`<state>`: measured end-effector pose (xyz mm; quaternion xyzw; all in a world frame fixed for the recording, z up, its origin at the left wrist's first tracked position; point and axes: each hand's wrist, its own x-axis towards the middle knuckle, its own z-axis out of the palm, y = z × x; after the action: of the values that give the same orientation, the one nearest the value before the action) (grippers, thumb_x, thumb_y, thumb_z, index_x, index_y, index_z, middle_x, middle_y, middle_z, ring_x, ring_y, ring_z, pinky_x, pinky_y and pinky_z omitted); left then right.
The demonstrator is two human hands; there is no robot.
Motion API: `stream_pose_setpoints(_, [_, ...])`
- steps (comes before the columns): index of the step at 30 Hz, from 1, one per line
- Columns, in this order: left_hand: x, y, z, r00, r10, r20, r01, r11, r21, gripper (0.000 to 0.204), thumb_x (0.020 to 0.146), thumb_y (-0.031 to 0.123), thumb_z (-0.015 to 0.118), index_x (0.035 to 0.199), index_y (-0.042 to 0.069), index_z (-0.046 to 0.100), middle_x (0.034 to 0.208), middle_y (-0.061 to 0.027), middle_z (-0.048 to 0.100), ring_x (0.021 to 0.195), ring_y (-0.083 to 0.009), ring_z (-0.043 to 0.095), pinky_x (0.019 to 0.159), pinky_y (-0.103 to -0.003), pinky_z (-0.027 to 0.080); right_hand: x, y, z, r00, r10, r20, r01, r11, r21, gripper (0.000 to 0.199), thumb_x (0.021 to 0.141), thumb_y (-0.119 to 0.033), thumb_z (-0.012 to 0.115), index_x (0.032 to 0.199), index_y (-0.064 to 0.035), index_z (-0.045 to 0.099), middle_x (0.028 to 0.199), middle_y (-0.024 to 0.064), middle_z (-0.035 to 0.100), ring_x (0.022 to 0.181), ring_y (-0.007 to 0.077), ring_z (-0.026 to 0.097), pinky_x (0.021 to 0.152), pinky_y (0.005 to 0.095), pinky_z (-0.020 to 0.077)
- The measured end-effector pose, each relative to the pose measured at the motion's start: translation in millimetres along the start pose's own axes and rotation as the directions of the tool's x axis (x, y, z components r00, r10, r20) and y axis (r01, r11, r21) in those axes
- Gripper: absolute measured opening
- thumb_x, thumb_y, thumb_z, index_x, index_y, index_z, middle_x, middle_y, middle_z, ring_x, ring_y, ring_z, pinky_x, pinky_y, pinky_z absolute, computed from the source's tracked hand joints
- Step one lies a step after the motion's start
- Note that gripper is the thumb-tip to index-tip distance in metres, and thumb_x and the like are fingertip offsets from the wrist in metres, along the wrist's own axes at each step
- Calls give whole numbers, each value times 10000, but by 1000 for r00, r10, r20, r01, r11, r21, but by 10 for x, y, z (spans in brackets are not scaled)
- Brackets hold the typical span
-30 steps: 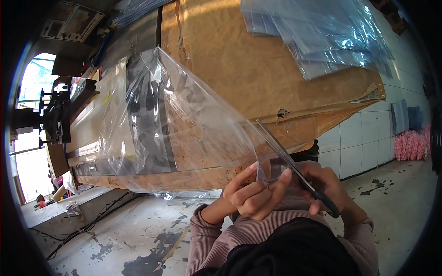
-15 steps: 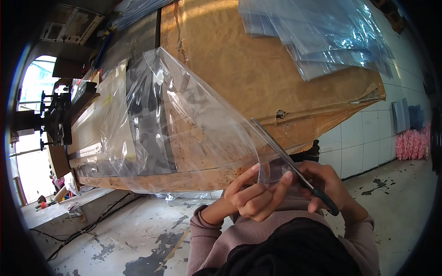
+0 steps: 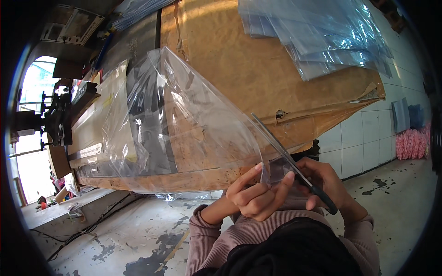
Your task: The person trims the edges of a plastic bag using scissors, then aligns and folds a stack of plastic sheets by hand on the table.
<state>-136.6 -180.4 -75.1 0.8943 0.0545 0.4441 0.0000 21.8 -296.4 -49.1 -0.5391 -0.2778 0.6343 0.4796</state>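
Between the fingers of my left hand (image 3: 255, 195) the near corner of a large clear plastic sheet (image 3: 202, 106) is pinched. The sheet rises to a crumpled peak over the table and hangs past its near edge. My right hand (image 3: 324, 179) grips a pair of scissors (image 3: 294, 165) with black handles; the long metal blades point up and to the left. They lie close beside the pinched corner, next to my left fingertips. Whether the blades are apart, or touch the plastic, I cannot make out.
The table (image 3: 221, 41) has a brown, worn covering with a torn corner at the right. Stacked clear plastic sheets (image 3: 317, 37) lie at its far right. A black clamp-like machine (image 3: 57, 115) stands at the left. Pink bundles (image 3: 412, 143) rest by the tiled wall.
The scissors have shifted very slightly up and to the left. The pinched plastic and my left fingers have moved a little to the right.
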Motion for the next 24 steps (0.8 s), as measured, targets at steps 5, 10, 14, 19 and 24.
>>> stream_pose_setpoints(5, [-7,1,6,1000,7,-13,-7,1000,6,380,513,221,779,886,183,710,811,3,294,786,-124,371,739,-264,512,2,16,-26,1000,15,11,-14,999,-47,750,512,-403,854,1019,32,514,764,23,585,670,47,498,579,198,426])
stream_pose_setpoints(10, [-6,10,15,999,-6,-36,7,1000,15,387,502,200,771,884,181,711,805,2,291,780,-121,371,731,-259,518,-16,10,-32,997,78,-3,-78,997,-28,757,506,-385,861,1028,35,509,787,34,594,696,51,516,600,198,432])
stream_pose_setpoints(14, [-14,12,33,999,20,-31,-21,999,-35,392,494,185,759,883,176,712,802,0,289,779,-120,371,719,-251,523,11,3,-9,1000,13,3,-13,1000,3,748,523,-366,859,1043,34,500,811,44,597,716,52,521,628,200,435])
stream_pose_setpoints(19, [-12,14,34,999,10,-43,-12,999,-49,396,486,173,747,881,172,714,804,-2,290,784,-124,371,719,-244,528,35,-27,2,1000,-8,3,8,1000,30,735,530,-335,863,1048,36,497,785,29,578,684,47,495,613,193,414])
stream_pose_setpoints(24, [-14,12,32,999,16,-43,-17,1000,-22,370,509,185,753,877,182,714,799,1,293,782,-125,371,754,-263,526,2,45,-43,1000,25,5,-25,999,-24,717,517,-302,872,1041,26,508,752,13,571,658,42,487,578,197,402])
